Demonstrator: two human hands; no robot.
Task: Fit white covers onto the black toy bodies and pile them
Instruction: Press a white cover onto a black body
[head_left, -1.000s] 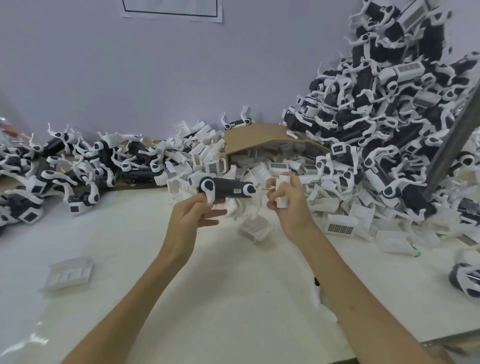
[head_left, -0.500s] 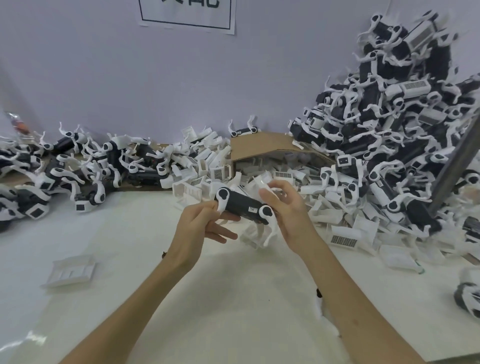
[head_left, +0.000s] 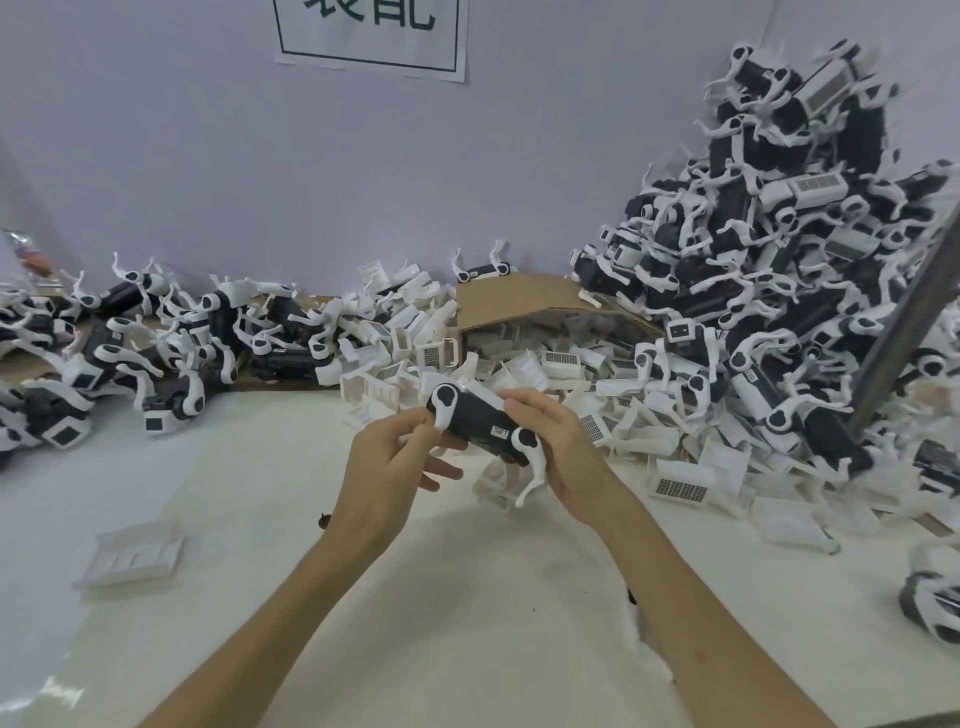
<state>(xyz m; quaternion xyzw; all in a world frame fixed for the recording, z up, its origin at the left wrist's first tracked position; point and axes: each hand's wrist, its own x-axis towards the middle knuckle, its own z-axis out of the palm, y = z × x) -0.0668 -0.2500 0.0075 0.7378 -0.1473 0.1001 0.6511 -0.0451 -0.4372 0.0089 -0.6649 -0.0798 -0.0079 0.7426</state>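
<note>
The wall sign and one toy body are cut off by edges.

Small assembly workshop, a bench-level piecework station. White work table set against a plain pale wall; a tall heap of identical black toy bodies with white legs banks up at 2 o'clock, a lower spread of the same lies at 9 to 10 o'clock, and loose white covers spill out of a cardboard box at 12 o'clock. Printed paper sign on the wall at 12 o'clock, large dark characters cut by the top edge; grey metal post slants across at 3 o'clock.
</note>
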